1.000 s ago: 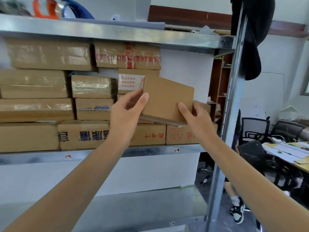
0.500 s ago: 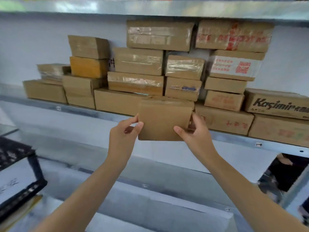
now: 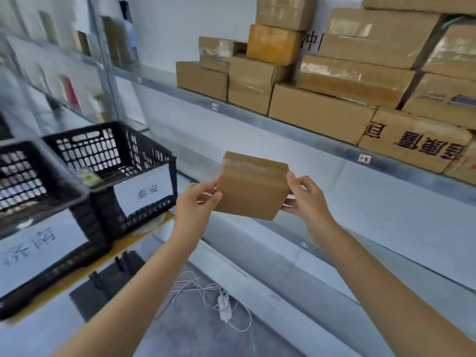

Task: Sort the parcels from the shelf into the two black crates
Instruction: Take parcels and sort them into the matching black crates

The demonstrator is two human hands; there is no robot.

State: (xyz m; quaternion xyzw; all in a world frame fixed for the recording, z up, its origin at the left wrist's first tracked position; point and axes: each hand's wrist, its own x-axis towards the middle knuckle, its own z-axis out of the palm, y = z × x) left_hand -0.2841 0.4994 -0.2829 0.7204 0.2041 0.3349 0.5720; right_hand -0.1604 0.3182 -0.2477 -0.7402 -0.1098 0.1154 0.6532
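We see a small brown parcel (image 3: 252,188) held in mid-air btwn both hands, below the shelf (image 3: 257,119) edge & just right of the two black crates. The left hand (image 3: 194,204) pinches its left edge, and the right hand (image 3: 307,199) grips the right edge, thumb on top. The near crate (image 3: 152,153) (white label, handwritten characters) sits against the left crate (image 3: 43,208). Other stacked parcels (image 3: 319,112) fill the shelf, and a white cable (image 3: 222,302) lies on the floor.
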